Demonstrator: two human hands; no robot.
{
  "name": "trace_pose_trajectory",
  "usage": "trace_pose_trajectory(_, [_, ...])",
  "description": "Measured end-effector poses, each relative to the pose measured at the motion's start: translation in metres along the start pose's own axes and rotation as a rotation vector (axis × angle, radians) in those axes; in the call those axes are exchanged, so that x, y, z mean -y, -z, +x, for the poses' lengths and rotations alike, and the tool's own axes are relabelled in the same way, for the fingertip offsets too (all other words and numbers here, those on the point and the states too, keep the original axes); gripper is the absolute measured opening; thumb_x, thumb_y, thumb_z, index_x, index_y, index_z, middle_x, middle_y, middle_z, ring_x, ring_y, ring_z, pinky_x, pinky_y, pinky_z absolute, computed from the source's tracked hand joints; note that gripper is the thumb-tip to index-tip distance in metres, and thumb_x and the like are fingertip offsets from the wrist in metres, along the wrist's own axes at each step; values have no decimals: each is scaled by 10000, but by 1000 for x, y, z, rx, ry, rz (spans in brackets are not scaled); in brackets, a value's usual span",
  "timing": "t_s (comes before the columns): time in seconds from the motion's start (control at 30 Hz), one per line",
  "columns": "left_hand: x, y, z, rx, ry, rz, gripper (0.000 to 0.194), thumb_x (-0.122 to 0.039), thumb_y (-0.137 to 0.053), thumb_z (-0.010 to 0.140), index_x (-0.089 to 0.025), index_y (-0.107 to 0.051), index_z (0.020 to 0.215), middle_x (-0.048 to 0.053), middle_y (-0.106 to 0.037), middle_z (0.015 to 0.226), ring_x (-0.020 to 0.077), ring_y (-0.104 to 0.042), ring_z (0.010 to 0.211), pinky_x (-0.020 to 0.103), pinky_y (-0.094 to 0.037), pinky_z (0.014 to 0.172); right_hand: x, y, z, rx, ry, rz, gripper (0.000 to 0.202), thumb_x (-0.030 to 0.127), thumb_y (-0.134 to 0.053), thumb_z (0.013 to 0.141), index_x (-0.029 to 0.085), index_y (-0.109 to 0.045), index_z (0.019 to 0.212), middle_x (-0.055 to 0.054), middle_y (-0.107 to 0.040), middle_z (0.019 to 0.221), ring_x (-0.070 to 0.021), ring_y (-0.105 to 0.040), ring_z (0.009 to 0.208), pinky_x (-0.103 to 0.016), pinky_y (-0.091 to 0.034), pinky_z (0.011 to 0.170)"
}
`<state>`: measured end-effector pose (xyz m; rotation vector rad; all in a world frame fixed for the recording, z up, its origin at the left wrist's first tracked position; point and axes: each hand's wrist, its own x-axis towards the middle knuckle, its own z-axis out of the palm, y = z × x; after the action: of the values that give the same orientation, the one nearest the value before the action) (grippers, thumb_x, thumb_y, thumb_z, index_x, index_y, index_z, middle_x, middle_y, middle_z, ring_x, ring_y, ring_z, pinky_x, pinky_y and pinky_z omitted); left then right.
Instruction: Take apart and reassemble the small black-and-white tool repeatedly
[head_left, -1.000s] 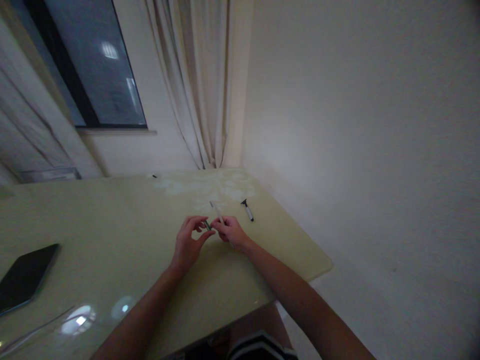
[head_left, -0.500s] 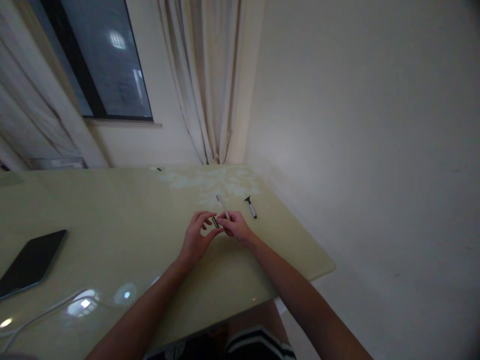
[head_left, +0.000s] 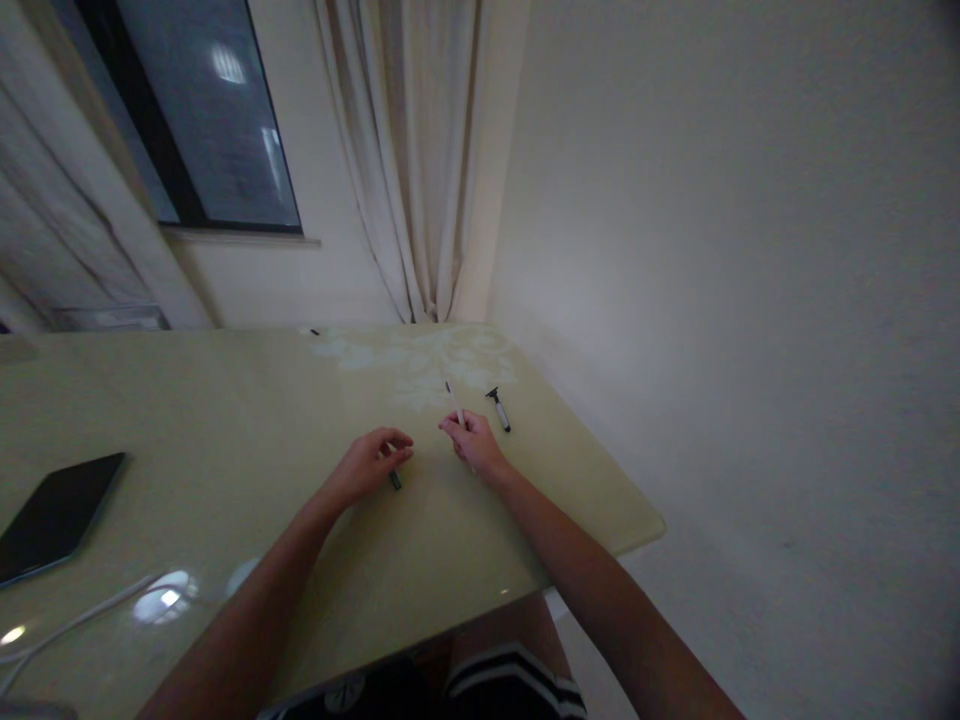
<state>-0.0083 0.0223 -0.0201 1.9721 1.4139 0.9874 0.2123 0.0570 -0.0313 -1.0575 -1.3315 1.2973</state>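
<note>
My right hand (head_left: 472, 440) is closed around the handle of a pale toothbrush (head_left: 455, 400), whose dark-bristled head points away from me. My left hand (head_left: 375, 462) hovers low over the table to its left, fingers curled. A small dark green stick-like piece (head_left: 395, 481) pokes out below the left fingers, which seem to grip it; its upper end is hidden and its kind cannot be made out. Just beyond the right hand, a black and grey razor (head_left: 499, 410) lies on the table.
The glossy pale table (head_left: 247, 410) meets the wall on the right. A black tablet (head_left: 60, 515) lies at the left, with a white cable (head_left: 82, 617) nearer me. One tiny dark item (head_left: 315, 332) sits at the far edge, before the curtain (head_left: 420, 150).
My hands have moved apart. The left went left and toward me along with the dark green piece; the right shifted slightly right with the toothbrush, which has turned a little.
</note>
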Motion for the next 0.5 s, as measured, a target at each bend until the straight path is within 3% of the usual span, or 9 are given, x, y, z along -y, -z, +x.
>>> trace_pose_trajectory(0.07, [5,20,-1,183,46,43,324,-511,-690,803,-211,-783,883,54,-759,839,225,-675,755,329,-515,710,0,2,1,-5,0,-6,330,494,-727,747,196,-597,804,116,-372,476,-70,-311,396,-219,-223,403])
trace_pose_trajectory(0.17, [6,38,-7,324,123,143,405,-567,-749,731,-206,-770,913,55,-742,853,240,-674,787,324,-507,706,1,2,0,-4,11,-19,306,476,-715,758,195,-601,801,111,-378,484,-72,-322,407,-217,-232,413])
trace_pose_trajectory(0.27, [0,35,-12,346,129,239,431,-512,-803,663,-198,-741,952,56,-724,887,246,-669,815,320,-497,710,1,2,-2,9,11,-35,296,468,-707,765,193,-609,812,109,-386,482,-73,-327,408,-218,-237,420])
trace_pose_trajectory(0.5, [-9,14,-12,295,40,290,250,-344,-718,696,-189,-683,890,52,-703,874,216,-641,789,317,-486,722,0,3,-1,12,1,-46,337,503,-717,743,190,-607,801,109,-390,475,-73,-327,406,-219,-239,418])
